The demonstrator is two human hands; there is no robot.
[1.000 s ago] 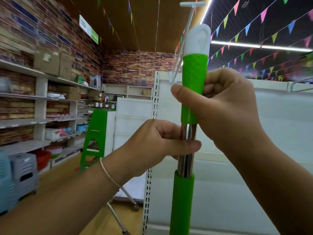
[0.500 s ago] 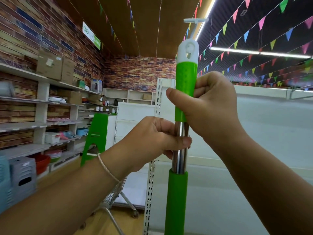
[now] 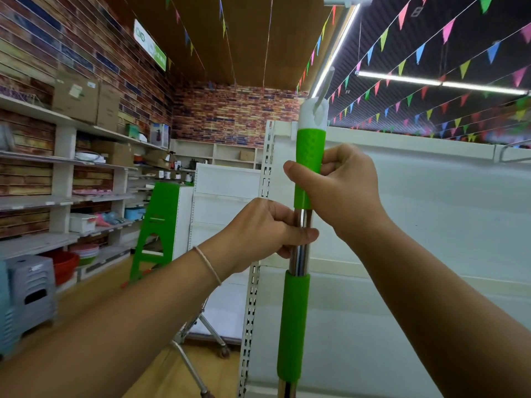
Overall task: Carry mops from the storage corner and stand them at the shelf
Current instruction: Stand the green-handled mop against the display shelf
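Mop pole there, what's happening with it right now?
A person holds the mop upright in front of a white shelf. The right hand grips the upper green grip, and the left hand grips the bare metal pole just below it. The white cap on top is level with the shelf's top edge. The mop's lower end is out of view, so whether it is standing on the floor cannot be told.

White shelf panel (image 3: 431, 214) walls off our right, perforated upright (image 3: 253, 297) just left of mop pole (image 3: 298, 254). Cart frame (image 3: 201, 337) low beside upright. Open floor aisle (image 3: 94, 294) to our left, green step stool (image 3: 156, 225) and grey stools (image 3: 31, 285) along it.
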